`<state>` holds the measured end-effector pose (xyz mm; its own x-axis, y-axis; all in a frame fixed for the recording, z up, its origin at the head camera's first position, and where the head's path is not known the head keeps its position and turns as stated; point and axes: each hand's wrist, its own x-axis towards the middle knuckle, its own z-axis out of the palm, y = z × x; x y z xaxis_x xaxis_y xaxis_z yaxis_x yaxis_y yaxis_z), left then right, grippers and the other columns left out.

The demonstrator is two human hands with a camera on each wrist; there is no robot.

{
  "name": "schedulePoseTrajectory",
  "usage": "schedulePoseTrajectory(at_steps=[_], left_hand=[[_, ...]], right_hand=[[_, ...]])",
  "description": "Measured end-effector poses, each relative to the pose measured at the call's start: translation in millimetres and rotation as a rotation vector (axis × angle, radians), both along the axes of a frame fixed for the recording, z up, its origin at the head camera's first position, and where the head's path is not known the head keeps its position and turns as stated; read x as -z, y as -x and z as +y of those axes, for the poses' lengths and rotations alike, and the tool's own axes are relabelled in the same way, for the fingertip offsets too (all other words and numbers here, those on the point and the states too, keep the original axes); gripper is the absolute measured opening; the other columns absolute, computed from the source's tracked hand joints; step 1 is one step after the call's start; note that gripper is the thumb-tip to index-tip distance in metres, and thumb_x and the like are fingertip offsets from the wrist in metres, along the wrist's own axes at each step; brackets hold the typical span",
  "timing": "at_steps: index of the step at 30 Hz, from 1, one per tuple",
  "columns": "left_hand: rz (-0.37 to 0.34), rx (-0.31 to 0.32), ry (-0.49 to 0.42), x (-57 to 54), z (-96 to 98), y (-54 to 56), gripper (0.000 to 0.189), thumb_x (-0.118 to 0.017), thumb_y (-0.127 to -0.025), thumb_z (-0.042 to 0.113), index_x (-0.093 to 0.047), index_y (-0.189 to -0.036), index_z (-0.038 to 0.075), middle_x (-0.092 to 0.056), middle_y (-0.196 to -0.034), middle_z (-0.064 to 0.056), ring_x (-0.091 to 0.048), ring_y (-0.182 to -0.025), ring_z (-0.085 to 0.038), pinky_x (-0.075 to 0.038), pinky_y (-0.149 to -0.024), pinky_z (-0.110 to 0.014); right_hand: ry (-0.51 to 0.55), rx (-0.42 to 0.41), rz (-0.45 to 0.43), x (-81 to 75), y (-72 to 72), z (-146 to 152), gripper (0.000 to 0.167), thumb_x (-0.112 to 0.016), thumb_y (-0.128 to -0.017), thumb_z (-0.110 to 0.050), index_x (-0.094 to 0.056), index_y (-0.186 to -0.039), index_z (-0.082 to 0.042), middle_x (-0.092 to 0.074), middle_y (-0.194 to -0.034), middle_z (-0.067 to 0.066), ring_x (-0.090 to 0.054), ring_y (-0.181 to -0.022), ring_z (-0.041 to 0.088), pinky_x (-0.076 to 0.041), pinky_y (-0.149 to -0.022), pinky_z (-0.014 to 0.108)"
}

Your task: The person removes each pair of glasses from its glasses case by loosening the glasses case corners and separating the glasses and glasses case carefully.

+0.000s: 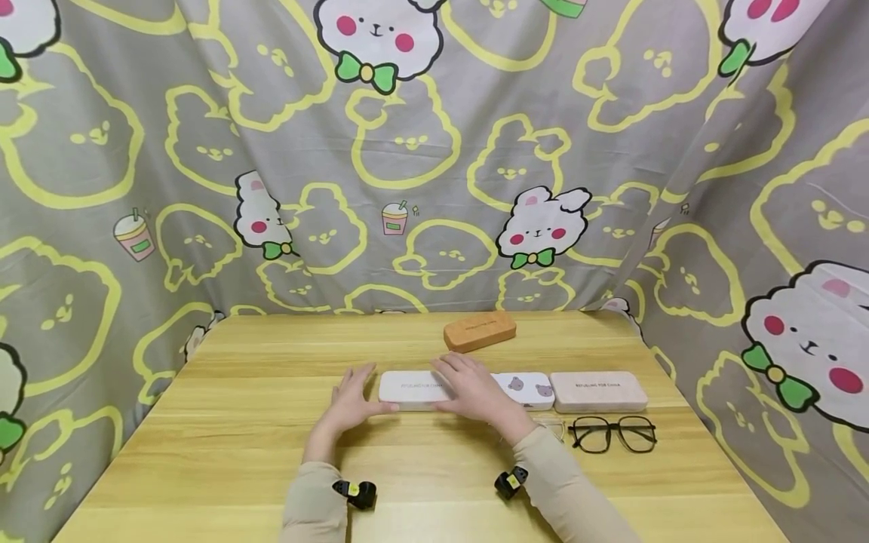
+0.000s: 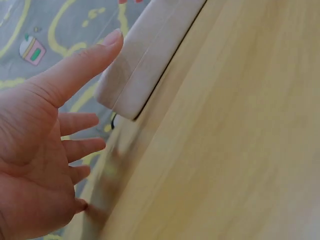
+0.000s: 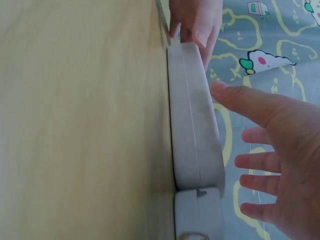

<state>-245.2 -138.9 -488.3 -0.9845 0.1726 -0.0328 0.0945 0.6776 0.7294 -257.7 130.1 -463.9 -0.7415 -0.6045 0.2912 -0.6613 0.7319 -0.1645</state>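
With your left hand (image 1: 349, 402) and right hand (image 1: 477, 392) fingers (image 3: 260, 162) spread, align the white glasses case (image 1: 407, 388) with the bench's (image 1: 217, 422) far edge.

On my screen I see a white case (image 1: 409, 392), a white bear-print case (image 1: 528, 379), a pale pink case (image 1: 599, 398), an orange-brown case (image 1: 480, 333), black glasses (image 1: 614, 426), beige sleeves (image 1: 315, 494), a yellow wood-grained table (image 1: 224, 422), and a grey curtain (image 1: 421, 162) patterned with yellow outlines and green-bowed white rabbits.
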Motion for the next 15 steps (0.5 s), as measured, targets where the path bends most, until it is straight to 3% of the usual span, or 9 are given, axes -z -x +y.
schedulePoseTrajectory(at_steps=[5,15], left_hand=[[0.002,-0.016,-0.031,6.1,4.3,-2.4,0.105,-0.084,-0.069,0.049,-0.034,-0.151,0.005,-0.027,-0.158,-0.023,0.002,-0.148,-0.049,0.009,-0.112,-0.072],[0.033,-0.060,0.006,14.3,13.0,-5.5,0.100,-0.085,-0.068,0.046,-0.040,-0.148,0.006,-0.025,-0.158,-0.024,0.000,-0.148,-0.050,0.014,-0.112,-0.070]], right_hand=[[0.011,-0.021,0.033,4.9,1.1,-7,0.078,-0.079,-0.076,-0.048,-0.053,-0.137,-0.008,-0.058,-0.134,0.013,-0.052,-0.127,0.038,-0.044,-0.105,0.056],[0.007,0.024,-0.065,9.6,0.9,-17,0.065,-0.079,-0.079,-0.039,-0.058,-0.134,-0.011,-0.056,-0.138,0.014,-0.048,-0.132,0.039,-0.040,-0.109,0.056]])
